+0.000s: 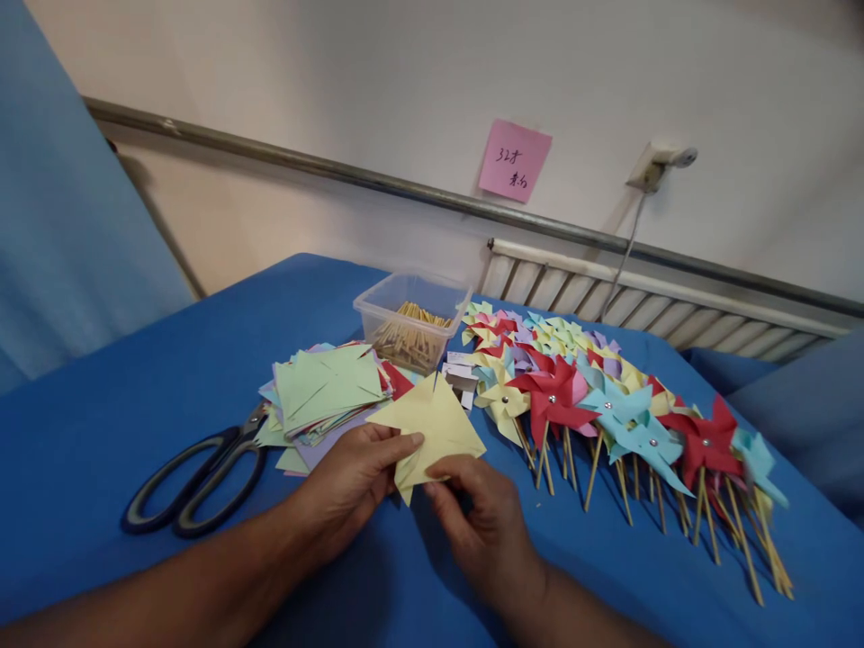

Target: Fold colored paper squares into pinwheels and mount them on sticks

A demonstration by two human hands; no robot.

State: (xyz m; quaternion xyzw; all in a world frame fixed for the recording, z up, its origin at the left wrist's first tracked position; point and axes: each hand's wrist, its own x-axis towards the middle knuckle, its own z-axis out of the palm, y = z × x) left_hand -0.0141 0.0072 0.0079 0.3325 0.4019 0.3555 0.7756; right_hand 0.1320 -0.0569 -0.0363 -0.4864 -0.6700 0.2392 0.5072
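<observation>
Between my two hands is a square of yellow paper (438, 418), cut in from its corners and raised above the table. My left hand (361, 481) pinches its left side, with the thumb lying on top. At the lower right edge, the thumb and fingers of my right hand (482, 522) grip the paper near a cut. Left of the paper lies a stack of cut coloured sheets (330, 387), a pale green one uppermost. Finished paper pinwheels (553, 396) on thin sticks are spread in a big bunch to the right.
A clear plastic box (411, 301) of thin wooden sticks (411, 333) stands behind the paper, with a small white box (460, 378) beside it. Large dark-handled scissors (202, 477) rest at the left on the blue cloth (101, 468). A radiator (573, 279) lines the wall.
</observation>
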